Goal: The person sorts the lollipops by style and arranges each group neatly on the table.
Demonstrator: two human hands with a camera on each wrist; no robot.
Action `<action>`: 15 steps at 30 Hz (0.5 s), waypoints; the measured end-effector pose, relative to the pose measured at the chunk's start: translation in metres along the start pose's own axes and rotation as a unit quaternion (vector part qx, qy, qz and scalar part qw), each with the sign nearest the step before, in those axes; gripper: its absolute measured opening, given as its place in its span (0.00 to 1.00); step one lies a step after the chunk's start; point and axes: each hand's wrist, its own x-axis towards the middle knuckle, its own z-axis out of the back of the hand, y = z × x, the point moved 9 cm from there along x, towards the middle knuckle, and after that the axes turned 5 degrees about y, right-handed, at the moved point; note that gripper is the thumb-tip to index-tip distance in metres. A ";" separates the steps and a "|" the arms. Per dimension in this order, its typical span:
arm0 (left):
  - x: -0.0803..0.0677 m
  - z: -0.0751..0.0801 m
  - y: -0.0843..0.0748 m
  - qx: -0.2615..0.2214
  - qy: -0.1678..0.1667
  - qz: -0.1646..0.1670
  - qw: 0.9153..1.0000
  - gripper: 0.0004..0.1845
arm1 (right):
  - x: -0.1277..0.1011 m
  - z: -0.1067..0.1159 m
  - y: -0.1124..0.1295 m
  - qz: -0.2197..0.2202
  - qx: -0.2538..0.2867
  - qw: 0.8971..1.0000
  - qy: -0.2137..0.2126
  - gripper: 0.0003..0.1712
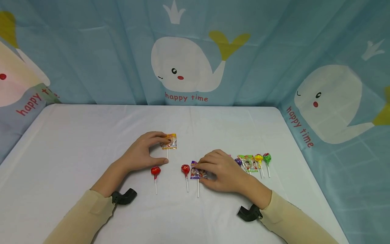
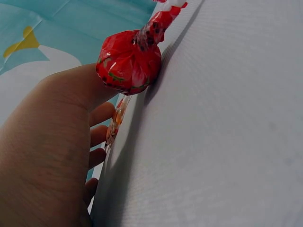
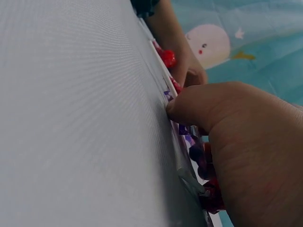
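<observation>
Centrally in frame, I see left hand (image 1: 143, 152) spread, touching orange lollipop (image 1: 172, 142); right hand (image 1: 226, 173) touches purple lollipop (image 1: 194, 174), whether pinching I cannot tell.

The left grip (image 2: 52, 137), a bare hand, fills the lower left, its thumb reaching right so that the tip is hidden behind a red lollipop (image 2: 128, 64). The lollipop's shiny wrapper bears green and dark marks and twists toward the upper right. Below the thumb, the other fingers (image 2: 98, 135) touch an orange packet (image 2: 116, 121), seen nearly edge-on against the counter (image 2: 218, 137). The white counter slants across the right side, shadowed along its edge. Behind, a teal backdrop (image 2: 71, 28) shows white and yellow shapes.
</observation>
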 end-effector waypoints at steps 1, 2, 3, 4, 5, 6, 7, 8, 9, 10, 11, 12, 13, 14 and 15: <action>0.000 0.000 0.000 0.000 0.000 -0.001 1.000 0.35 | 0.000 0.000 0.000 0.001 -0.001 1.000 -0.001 0.23; 0.000 0.000 0.000 0.000 -0.001 -0.002 1.000 0.35 | 0.000 0.001 0.000 0.003 -0.002 1.000 -0.002 0.23; 0.000 0.000 0.000 0.000 0.000 -0.002 1.000 0.35 | 0.001 0.001 0.001 0.003 -0.001 1.000 -0.003 0.23; 0.000 0.000 0.000 0.000 0.000 -0.002 1.000 0.35 | 0.001 0.001 0.001 0.005 -0.001 1.000 -0.004 0.22; 0.000 0.000 0.000 0.000 0.000 -0.002 1.000 0.35 | 0.001 0.001 0.001 0.007 -0.001 1.000 -0.006 0.22; 0.000 0.000 0.000 0.001 0.000 -0.003 1.000 0.35 | 0.001 0.001 0.001 0.009 -0.001 1.000 -0.008 0.22; 0.000 0.000 0.000 0.001 0.001 -0.003 1.000 0.35 | 0.000 0.001 0.001 0.011 -0.001 1.000 -0.010 0.22; 0.000 0.000 0.000 0.000 0.001 -0.003 1.000 0.35 | 0.000 0.002 0.001 0.013 0.000 1.000 -0.013 0.22; 0.000 0.000 0.000 -0.001 0.002 -0.002 1.000 0.35 | 0.000 0.002 0.001 0.013 0.000 1.000 -0.015 0.22; 0.000 0.000 0.000 -0.001 0.002 -0.002 1.000 0.35 | 0.000 0.001 0.001 0.014 0.000 1.000 -0.017 0.21; 0.000 -0.001 0.001 0.000 0.003 -0.002 1.000 0.35 | 0.000 0.001 0.000 0.015 0.000 1.000 -0.018 0.21; 0.000 -0.001 0.001 0.000 0.003 -0.002 1.000 0.35 | 0.000 0.001 0.000 0.015 0.000 1.000 -0.020 0.21; 0.000 -0.001 0.001 0.000 0.003 -0.002 1.000 0.35 | 0.000 0.001 -0.001 0.015 0.000 1.000 -0.022 0.20; 0.000 -0.001 0.001 0.000 0.003 -0.002 1.000 0.35 | 0.000 0.001 -0.001 0.014 0.001 1.000 -0.023 0.20; 0.001 -0.001 0.001 0.001 0.003 -0.003 1.000 0.35 | -0.001 0.001 -0.001 0.014 0.002 1.000 -0.025 0.20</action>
